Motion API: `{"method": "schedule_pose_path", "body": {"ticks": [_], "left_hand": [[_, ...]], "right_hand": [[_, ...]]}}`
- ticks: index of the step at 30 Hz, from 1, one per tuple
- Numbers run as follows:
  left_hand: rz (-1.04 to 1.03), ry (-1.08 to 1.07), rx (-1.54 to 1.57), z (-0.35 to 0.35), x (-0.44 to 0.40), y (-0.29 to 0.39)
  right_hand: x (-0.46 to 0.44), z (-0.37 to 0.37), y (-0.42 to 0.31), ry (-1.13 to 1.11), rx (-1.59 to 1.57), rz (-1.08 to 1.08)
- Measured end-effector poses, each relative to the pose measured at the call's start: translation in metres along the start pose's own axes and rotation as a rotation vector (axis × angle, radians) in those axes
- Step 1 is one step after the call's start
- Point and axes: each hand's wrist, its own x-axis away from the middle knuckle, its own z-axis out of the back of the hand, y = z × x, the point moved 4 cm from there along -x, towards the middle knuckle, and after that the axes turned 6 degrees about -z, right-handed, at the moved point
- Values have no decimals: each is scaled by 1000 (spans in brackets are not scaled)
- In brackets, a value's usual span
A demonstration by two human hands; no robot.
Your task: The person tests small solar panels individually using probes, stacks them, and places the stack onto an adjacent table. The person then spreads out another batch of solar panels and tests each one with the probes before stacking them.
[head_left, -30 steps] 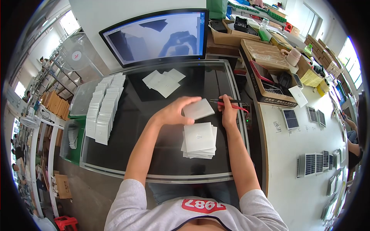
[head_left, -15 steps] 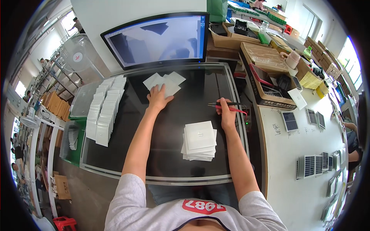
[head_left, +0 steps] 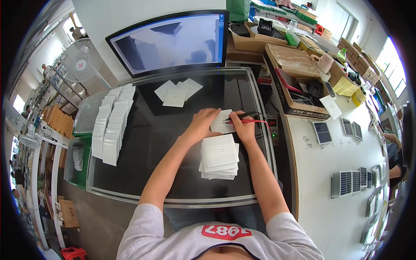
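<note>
My left hand (head_left: 203,123) has its fingers and thumb on the left edge of a white square panel (head_left: 220,124), a little above the dark glass surface or resting on it; I cannot tell which. In my right hand (head_left: 243,126) is a pair of test probes (head_left: 230,121), one red and one black, with their tips over the middle of that panel. Just below, nearer my body, stands a stack of white square panels (head_left: 219,151) with small marks in the middle. Farther back lie several loose white panels (head_left: 175,97), overlapping.
Two long rows of white panels (head_left: 113,134) lean along the left side. A monitor (head_left: 173,43) stands behind the glass-topped table (head_left: 173,200). On the right, a side table (head_left: 316,182) carries small solar panels (head_left: 322,132) and an open cardboard box (head_left: 299,110). A fan (head_left: 80,60) stands at left.
My left hand has come from the loose panels at the back to the right, bringing one panel. The probes in my right hand have moved left and slightly down onto it.
</note>
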Motion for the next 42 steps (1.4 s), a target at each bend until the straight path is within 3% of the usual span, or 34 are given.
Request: {"method": "schedule_pose_path", "body": {"ticks": [17,20,24,27,29,32,35,37,40,42], "left_hand": [[-11,-12,-15,1,0,3],[-10,6,-35,9,0,6],[-37,115,69,44,5,-5],[-1,5,187,74,20,31],[2,-207,183,73,34,61],[-21,-360,133,56,49,61],[97,-50,-46,53,36,-16],[464,148,-361,52,29,-79],[632,351,-542,55,22,-115],[617,244,-510,49,17,-115]], "right_hand": [[2,-2,-8,-25,105,-19],[5,0,-10,-40,-5,4],[-4,19,6,134,-393,-151],[-5,19,6,111,-417,-166],[-3,18,3,92,-385,-139],[-2,15,3,89,-365,-129],[-1,16,2,71,-332,-111],[-1,16,2,61,-319,-107],[-4,16,1,66,-323,-115],[-4,17,3,57,-318,-115]]}}
